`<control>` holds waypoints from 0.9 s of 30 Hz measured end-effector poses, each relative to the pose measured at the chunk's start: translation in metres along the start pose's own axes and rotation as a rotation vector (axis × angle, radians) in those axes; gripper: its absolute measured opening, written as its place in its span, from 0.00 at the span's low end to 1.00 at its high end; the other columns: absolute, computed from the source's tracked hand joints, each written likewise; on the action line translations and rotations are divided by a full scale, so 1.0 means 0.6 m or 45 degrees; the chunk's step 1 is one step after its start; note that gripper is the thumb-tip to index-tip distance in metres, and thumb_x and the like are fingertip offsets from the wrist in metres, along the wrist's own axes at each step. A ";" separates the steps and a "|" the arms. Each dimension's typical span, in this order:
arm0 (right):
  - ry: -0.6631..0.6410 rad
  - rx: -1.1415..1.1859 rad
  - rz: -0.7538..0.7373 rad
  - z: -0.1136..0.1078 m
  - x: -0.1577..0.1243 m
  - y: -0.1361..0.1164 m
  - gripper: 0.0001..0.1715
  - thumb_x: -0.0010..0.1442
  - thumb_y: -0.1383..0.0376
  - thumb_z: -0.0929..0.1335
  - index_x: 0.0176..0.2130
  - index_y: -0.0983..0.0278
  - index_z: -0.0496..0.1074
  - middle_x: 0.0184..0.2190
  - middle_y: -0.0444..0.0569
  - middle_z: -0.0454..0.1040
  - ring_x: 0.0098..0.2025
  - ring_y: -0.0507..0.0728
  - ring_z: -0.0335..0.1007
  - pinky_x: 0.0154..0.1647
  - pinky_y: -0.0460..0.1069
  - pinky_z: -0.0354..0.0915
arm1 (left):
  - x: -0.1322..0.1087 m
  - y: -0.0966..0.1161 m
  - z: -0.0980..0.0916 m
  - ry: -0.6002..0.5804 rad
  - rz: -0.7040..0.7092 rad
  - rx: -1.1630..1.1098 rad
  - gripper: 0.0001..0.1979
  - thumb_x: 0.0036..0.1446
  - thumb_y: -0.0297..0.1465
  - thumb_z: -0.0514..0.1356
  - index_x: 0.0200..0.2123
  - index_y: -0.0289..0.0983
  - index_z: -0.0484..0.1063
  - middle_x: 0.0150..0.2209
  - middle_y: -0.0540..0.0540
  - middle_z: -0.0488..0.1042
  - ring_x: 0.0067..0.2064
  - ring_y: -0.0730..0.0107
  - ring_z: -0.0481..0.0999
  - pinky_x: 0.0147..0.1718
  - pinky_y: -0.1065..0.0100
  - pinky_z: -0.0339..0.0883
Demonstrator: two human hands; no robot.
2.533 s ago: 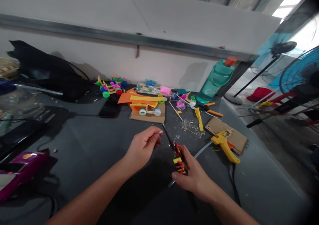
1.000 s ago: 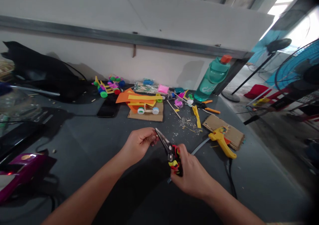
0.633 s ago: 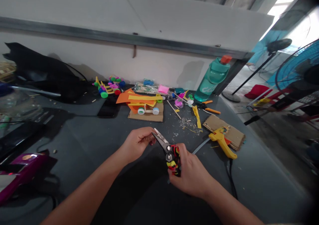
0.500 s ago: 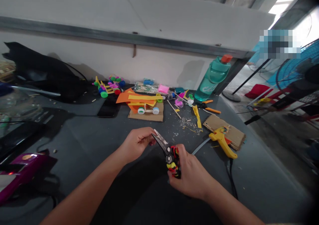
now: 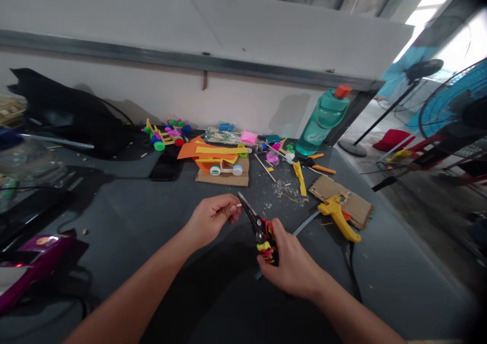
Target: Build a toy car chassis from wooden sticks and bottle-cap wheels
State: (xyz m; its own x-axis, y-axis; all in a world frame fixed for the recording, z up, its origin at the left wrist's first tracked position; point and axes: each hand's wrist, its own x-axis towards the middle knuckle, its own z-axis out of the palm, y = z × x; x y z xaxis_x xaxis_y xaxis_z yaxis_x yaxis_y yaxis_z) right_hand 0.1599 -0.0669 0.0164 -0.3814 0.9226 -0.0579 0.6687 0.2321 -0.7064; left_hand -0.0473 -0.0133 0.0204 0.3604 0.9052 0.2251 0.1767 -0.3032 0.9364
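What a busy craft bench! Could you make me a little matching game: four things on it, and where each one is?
Things:
1. snips
2. short stick
3. glue gun
4. teal bottle

Places:
A. standing at the back, by the wall
B. pinched in the left hand
C. lying at the edge of a cardboard piece
D. gripped in the right hand

Pairs: 1-D, 2-B, 3-C, 4-A.

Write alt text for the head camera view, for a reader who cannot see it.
Over a dark grey table, the left hand pinches a short stick beside the blades of cutters gripped in the right hand. A yellow glue gun, teal bottle and colourful craft scraps sit beyond.
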 end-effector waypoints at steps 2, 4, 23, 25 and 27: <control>0.019 0.092 0.005 -0.005 0.003 -0.001 0.15 0.49 0.68 0.65 0.35 0.60 0.52 0.25 0.40 0.64 0.25 0.52 0.62 0.24 0.45 0.53 | 0.000 -0.001 0.000 0.025 -0.041 -0.069 0.09 0.59 0.31 0.52 0.29 0.35 0.69 0.25 0.49 0.68 0.26 0.75 0.68 0.25 0.73 0.65; 0.035 0.133 0.012 -0.008 0.005 -0.003 0.16 0.49 0.68 0.65 0.34 0.60 0.51 0.24 0.39 0.63 0.25 0.51 0.62 0.24 0.45 0.53 | 0.000 -0.002 0.000 0.032 -0.065 -0.095 0.09 0.59 0.31 0.52 0.30 0.34 0.69 0.25 0.50 0.69 0.26 0.75 0.68 0.25 0.73 0.65; -0.014 -0.154 0.012 0.000 -0.002 -0.007 0.20 0.47 0.66 0.65 0.41 0.62 0.55 0.28 0.43 0.66 0.27 0.54 0.66 0.28 0.46 0.55 | -0.002 -0.009 -0.011 -0.085 0.056 0.126 0.15 0.63 0.31 0.48 0.25 0.35 0.65 0.23 0.51 0.65 0.26 0.76 0.65 0.27 0.73 0.60; -0.038 -0.120 0.007 -0.002 -0.002 -0.009 0.21 0.47 0.66 0.65 0.41 0.62 0.55 0.28 0.43 0.66 0.28 0.54 0.66 0.28 0.46 0.55 | -0.002 -0.011 -0.013 -0.095 0.047 0.107 0.15 0.63 0.31 0.48 0.25 0.35 0.66 0.23 0.51 0.65 0.26 0.75 0.65 0.27 0.72 0.60; -0.078 -0.072 0.007 -0.005 -0.002 -0.012 0.21 0.46 0.67 0.65 0.41 0.61 0.55 0.27 0.42 0.66 0.27 0.53 0.65 0.27 0.45 0.55 | -0.002 -0.014 -0.013 -0.112 0.024 0.052 0.14 0.63 0.32 0.48 0.27 0.35 0.66 0.24 0.51 0.65 0.26 0.75 0.65 0.28 0.72 0.60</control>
State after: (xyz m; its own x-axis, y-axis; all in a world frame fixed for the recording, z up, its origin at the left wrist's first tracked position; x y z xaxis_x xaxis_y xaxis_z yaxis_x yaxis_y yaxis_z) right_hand 0.1576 -0.0688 0.0235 -0.4152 0.9035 -0.1060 0.7051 0.2460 -0.6651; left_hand -0.0561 -0.0099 0.0145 0.4425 0.8702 0.2166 0.2060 -0.3337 0.9199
